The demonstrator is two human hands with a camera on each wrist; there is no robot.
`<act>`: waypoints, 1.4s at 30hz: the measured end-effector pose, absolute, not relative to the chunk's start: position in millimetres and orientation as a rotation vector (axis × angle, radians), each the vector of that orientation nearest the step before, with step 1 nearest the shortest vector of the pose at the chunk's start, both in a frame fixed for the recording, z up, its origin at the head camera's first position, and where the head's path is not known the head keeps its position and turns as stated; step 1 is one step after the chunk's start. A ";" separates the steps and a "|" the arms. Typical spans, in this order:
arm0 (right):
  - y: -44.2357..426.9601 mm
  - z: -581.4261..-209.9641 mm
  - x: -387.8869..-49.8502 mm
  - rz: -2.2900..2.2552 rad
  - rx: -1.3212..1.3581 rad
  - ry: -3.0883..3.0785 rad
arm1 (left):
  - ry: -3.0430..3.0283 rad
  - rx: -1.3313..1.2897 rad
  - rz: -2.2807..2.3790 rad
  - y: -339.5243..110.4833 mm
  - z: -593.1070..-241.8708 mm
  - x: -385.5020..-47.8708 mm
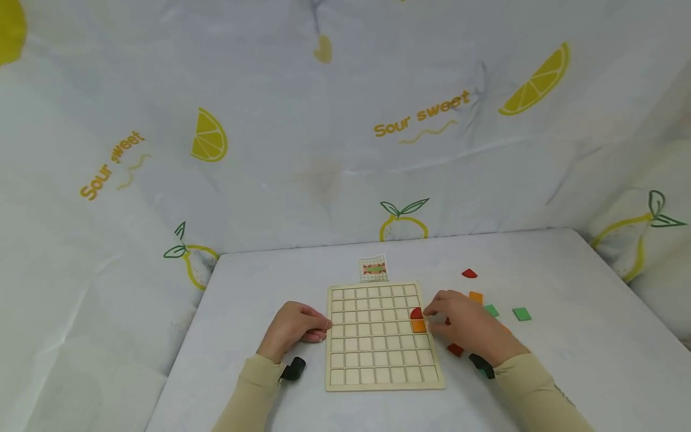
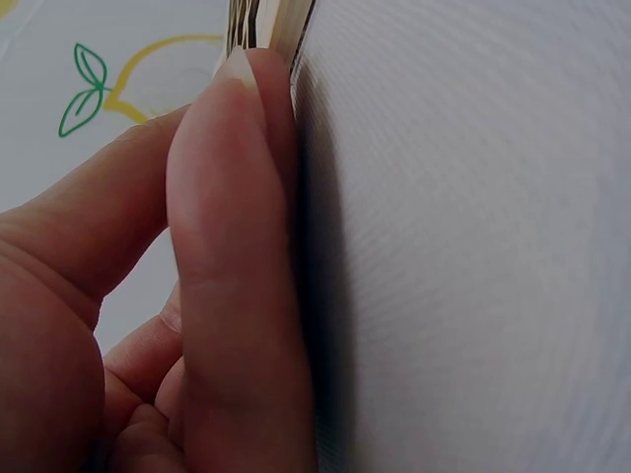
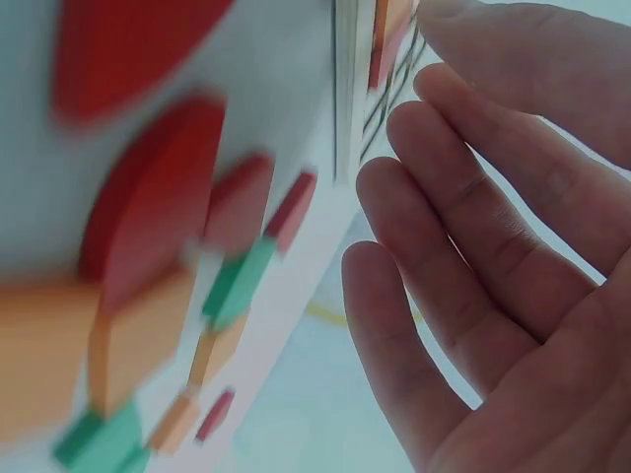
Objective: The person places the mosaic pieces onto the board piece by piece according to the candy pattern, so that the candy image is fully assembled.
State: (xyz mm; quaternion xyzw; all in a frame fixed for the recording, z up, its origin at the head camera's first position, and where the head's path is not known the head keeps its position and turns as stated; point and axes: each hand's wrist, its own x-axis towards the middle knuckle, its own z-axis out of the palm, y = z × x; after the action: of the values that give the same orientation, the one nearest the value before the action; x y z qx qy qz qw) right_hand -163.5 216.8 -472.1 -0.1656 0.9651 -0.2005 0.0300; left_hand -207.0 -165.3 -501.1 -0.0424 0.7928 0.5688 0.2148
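A pale wooden grid board (image 1: 367, 330) lies flat on the table. Near its right edge, a red rounded piece (image 1: 416, 313) sits in the grid just above an orange square (image 1: 418, 326). My left hand (image 1: 297, 324) pinches the board's left edge; the left wrist view shows the thumb and a finger at the board's rim (image 2: 281, 34). My right hand (image 1: 466, 321) is at the right edge beside the red piece, its fingers loosely extended. In the right wrist view the fingers (image 3: 424, 207) hold nothing visible, though the index fingertip's contact is unclear.
A small printed pattern card (image 1: 373, 268) lies behind the board. Right of the board are scattered loose pieces, among them a red one (image 1: 469, 273), an orange square (image 1: 475, 297) and a green one (image 1: 522, 314); my right hand partly covers others. A lemon-print cloth (image 1: 302, 150) hangs behind.
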 end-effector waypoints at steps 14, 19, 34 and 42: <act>287.7 -457.8 -146.1 -0.505 -0.279 2.992 | 2.213 -0.149 1.549 -171.6 -497.7 -205.5; 308.0 -460.9 -139.4 -0.449 -0.224 2.984 | 2.219 -0.167 1.540 -174.8 -497.1 -204.3; 330.5 -476.4 -121.1 -0.468 -0.174 2.901 | 2.207 -0.129 1.555 -170.7 -501.7 -207.9; 331.0 -480.1 -111.5 -0.463 -0.173 2.915 | 2.195 -0.118 1.549 -165.8 -500.4 -207.5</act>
State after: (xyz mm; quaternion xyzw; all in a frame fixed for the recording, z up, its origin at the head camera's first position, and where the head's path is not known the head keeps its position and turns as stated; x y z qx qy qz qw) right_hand -111.5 331.0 -480.1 -0.0584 0.9817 -0.1560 0.0923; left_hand -207.5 -165.8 -500.4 -0.0427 0.7955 0.5614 0.2241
